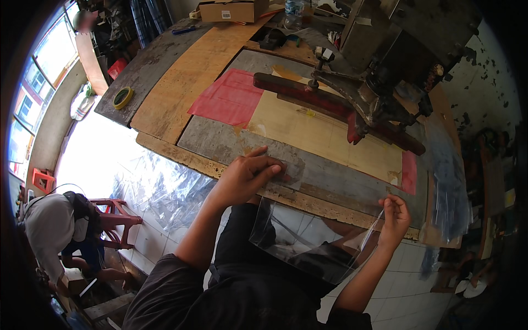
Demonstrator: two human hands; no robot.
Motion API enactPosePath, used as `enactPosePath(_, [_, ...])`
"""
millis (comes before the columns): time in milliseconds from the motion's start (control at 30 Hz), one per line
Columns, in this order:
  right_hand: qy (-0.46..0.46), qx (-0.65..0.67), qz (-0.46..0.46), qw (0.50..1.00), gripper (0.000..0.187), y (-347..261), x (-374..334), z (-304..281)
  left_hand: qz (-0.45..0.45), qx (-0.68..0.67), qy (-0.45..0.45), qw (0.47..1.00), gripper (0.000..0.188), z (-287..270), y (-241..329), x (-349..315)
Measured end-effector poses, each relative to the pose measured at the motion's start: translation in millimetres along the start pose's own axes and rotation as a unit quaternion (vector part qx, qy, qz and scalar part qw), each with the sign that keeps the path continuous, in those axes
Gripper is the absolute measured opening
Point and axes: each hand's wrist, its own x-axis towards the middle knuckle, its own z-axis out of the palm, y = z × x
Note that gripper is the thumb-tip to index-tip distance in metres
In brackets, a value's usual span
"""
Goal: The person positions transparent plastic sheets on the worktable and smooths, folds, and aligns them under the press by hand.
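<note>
My right hand [395, 217] is closed in a pinch on the upper right edge of a clear plastic sheet [308, 239]. The sheet hangs bent in front of my lap, below the table's front edge, and shows reflections. Over the front edge of the table, my left hand [247, 173] is closed with thumb and forefinger together. A see-through piece of plastic shows at its fingertips; whether it is part of the same sheet I cannot tell. Beyond my hands a yellowish board [330, 132] with pink ends [228, 99] lies on the grey table plate [214, 143].
A dark press machine [385, 71] with a red bar [308, 93] stands over the board. Yellow tape [122, 98] and a cardboard box [234, 11] lie at the far left and back. Clear plastic sheets [448, 187] lie at right. Another person [52, 225] bends beside a red stool [118, 220].
</note>
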Motion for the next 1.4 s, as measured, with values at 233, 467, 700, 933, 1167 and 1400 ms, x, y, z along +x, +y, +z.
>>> enactPosePath(233, [-0.002, 0.019, -0.002, 1.0, 0.025, 0, -1, -2, 0.003, -0.014, 0.028, 1.0, 0.018, 3, 3, 1])
enactPosePath(467, [-0.014, 0.034, 0.002, 0.999, 0.025, 5, 1, -2, -0.019, -0.023, 0.032, 0.999, 0.019, 2, 2, -1])
enactPosePath(700, [-0.03, 0.051, 0.039, 0.997, 0.027, -5, 3, -9, -0.04, -0.05, 0.038, 0.997, 0.023, 4, 1, 1])
enactPosePath(933, [-0.06, 0.057, 0.023, 0.996, 0.024, -8, 7, -4, -0.052, -0.061, 0.036, 0.996, 0.026, 2, 4, 0])
enactPosePath(1167, [-0.036, 0.077, 0.007, 0.996, 0.025, -5, 4, -1, -0.087, -0.065, 0.045, 0.993, 0.026, 5, 7, 0])
enactPosePath(1400, [-0.029, 0.083, -0.012, 0.996, 0.021, -1, 4, 0, -0.059, -0.035, 0.05, 0.996, 0.027, 6, 11, 2])
